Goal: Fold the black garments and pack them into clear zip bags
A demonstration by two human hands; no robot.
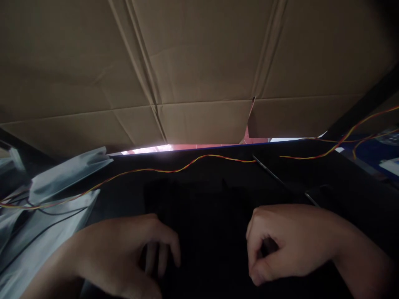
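My left hand [124, 245] hovers over or rests on a black surface [208, 265]; I cannot tell which. Its fingers curl downward, apart from the thumb, and nothing shows between them. Across from it, my right hand [289, 241] is closed, with thumb and fingertips brought together. Whatever it may pinch is hidden or too small to make out. Between the hands and a little beyond lies a very dark shape [158, 193], too dim to name. A twisted red and yellow wire [204, 156] runs across the far part of the surface.
Brown cardboard [205, 66] rises behind the surface. Pale plastic bags [68, 174] and dark cables [46, 228] lie at left. Beyond my right hand is a dark flat object with a shiny edge [269, 170]. Blue material [370, 151] shows at far right.
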